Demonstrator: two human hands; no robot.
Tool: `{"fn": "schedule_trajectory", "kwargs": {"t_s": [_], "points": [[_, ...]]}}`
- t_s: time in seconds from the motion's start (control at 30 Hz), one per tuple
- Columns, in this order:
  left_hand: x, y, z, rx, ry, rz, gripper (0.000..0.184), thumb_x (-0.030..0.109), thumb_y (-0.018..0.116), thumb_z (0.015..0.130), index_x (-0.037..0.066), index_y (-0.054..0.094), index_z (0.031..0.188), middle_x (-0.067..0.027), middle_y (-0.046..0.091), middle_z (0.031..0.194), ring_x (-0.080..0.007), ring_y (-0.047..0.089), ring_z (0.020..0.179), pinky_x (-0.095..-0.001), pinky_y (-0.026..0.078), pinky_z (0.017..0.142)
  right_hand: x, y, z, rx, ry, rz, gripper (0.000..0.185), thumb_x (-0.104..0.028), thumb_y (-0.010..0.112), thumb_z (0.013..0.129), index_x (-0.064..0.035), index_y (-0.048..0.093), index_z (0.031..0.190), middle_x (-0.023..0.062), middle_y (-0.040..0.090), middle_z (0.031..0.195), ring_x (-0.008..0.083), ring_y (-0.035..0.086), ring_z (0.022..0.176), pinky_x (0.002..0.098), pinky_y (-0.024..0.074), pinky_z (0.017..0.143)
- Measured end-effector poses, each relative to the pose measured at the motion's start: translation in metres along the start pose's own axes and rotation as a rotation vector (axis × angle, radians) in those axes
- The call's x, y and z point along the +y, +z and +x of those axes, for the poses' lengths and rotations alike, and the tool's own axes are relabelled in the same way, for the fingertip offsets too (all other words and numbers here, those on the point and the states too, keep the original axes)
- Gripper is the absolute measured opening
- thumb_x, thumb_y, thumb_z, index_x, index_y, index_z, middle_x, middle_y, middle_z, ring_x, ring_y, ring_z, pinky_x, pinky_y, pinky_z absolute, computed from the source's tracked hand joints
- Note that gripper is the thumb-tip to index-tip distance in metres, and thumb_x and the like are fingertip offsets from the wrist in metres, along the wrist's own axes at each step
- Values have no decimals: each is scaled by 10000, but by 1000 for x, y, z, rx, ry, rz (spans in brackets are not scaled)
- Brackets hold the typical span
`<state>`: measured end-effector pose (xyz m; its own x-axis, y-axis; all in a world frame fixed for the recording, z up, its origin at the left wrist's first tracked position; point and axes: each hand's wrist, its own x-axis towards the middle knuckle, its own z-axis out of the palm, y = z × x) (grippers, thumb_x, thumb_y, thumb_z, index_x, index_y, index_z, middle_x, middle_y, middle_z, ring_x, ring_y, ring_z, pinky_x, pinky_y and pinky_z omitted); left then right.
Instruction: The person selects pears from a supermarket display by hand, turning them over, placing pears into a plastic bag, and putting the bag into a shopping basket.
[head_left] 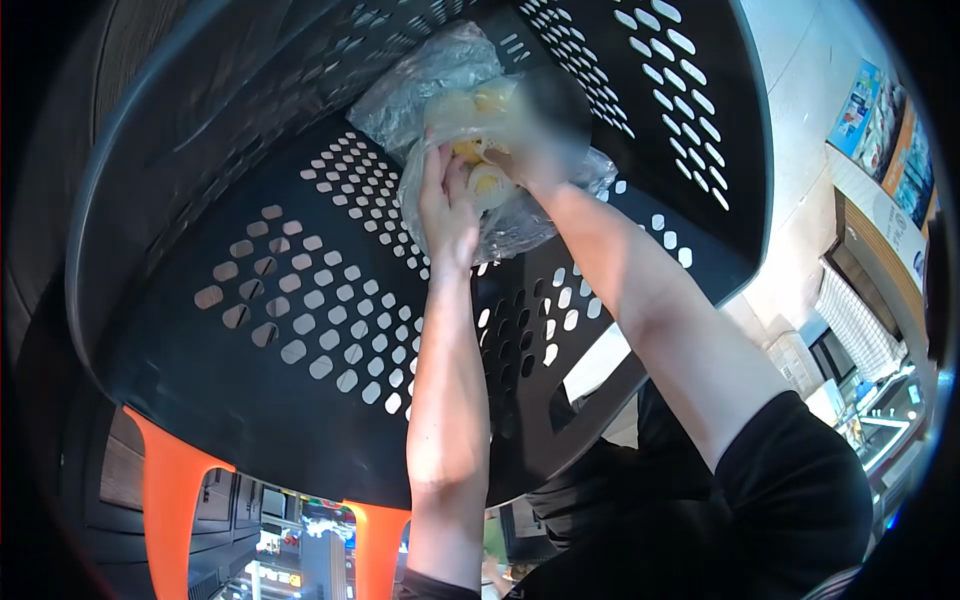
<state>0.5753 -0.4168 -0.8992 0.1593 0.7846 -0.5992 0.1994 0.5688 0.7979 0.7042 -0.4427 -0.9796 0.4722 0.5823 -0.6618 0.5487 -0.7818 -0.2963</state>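
Both my arms reach down into a deep black perforated basket (180, 340). At its far end, my left hand (448, 205) has its fingers curled against the side of a clear plastic bag (515, 225) holding round, pale yellow items (488, 185). On the other side of the same bag is my right hand (525, 165), its fingers partly hidden by the bag and a blurred patch. What its fingertips hold cannot be made out. Another crumpled clear plastic bag (435, 85) lies just beyond, against the basket's wall.
Orange legs or handles (178, 490) extend from the basket's rim at the lower left. A dark wooden surface (125, 60) is at the upper left. On the right are a pale floor (805, 170), colourful printed panels (875, 130) and a lit counter (885, 430).
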Motion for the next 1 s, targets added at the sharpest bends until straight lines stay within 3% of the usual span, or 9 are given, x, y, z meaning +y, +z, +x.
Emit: {"fn": "schedule_trajectory", "kwargs": {"t_s": [0.2,0.3,0.5,0.57,0.67,0.8,0.9,0.97,1.0], "points": [[-13,-4,3,9,5,65,463,51,399,1019,-42,317,1465,-239,457,1426,-256,537,1227,-322,404,1037,47,66,51,-3,-260,-6,532,-357,760,719,-113,655,1180,166,667,1142,304,632,1099,379,513,937],[-12,-3,2,-16,2,62,488,-2,390,999,-73,276,1468,-240,425,1453,-290,536,1239,-319,408,1035,34,40,46,-182,-53,173,526,-282,809,699,-62,661,1153,151,666,1158,253,616,1107,352,443,996],[-9,-9,-4,-12,-21,70,444,82,423,1016,-83,357,1423,-209,526,1360,-235,593,1132,-302,429,987,19,0,29,-345,-266,119,600,-323,795,685,-76,628,1206,184,653,1164,337,598,1112,371,466,972],[-11,-14,-6,-58,-125,50,343,112,429,1020,-40,505,1318,-212,584,1285,-217,595,1101,-316,429,970,33,4,30,-416,-435,415,714,-143,819,658,-48,552,1313,160,595,1287,274,537,1215,347,399,1036],[-41,-16,-3,-13,-189,97,314,142,464,1008,-19,567,1257,-182,629,1217,-218,595,1093,-318,424,966,61,18,47,-443,-596,260,752,-307,795,666,-59,534,1326,187,559,1317,311,524,1223,354,398,1049],[-61,-4,12,55,-229,49,299,155,487,988,-30,604,1191,-172,654,1164,-228,590,1095,-324,424,960,36,-11,36,-480,-523,127,691,-295,779,681,-55,563,1292,195,571,1301,325,530,1209,353,409,1039],[-79,-12,20,-130,-331,184,369,170,531,991,-14,538,1310,-96,579,1279,-188,558,1133,-284,428,952,44,5,41,-536,-370,84,692,-209,778,718,-38,515,1334,164,537,1353,286,494,1258,348,360,1096],[-121,-14,24,-56,-272,113,372,169,523,966,0,535,1297,-148,605,1268,-226,568,1134,-335,437,964,55,12,51,-574,-497,349,706,-282,798,730,-33,521,1329,165,548,1341,294,514,1233,351,379,1076],[-105,-14,21,-36,-267,121,432,198,530,963,6,487,1348,-153,593,1287,-234,570,1139,-337,441,968,59,14,51,-416,-587,109,691,-333,783,772,-33,520,1336,149,567,1326,278,540,1204,341,394,1058]]}}
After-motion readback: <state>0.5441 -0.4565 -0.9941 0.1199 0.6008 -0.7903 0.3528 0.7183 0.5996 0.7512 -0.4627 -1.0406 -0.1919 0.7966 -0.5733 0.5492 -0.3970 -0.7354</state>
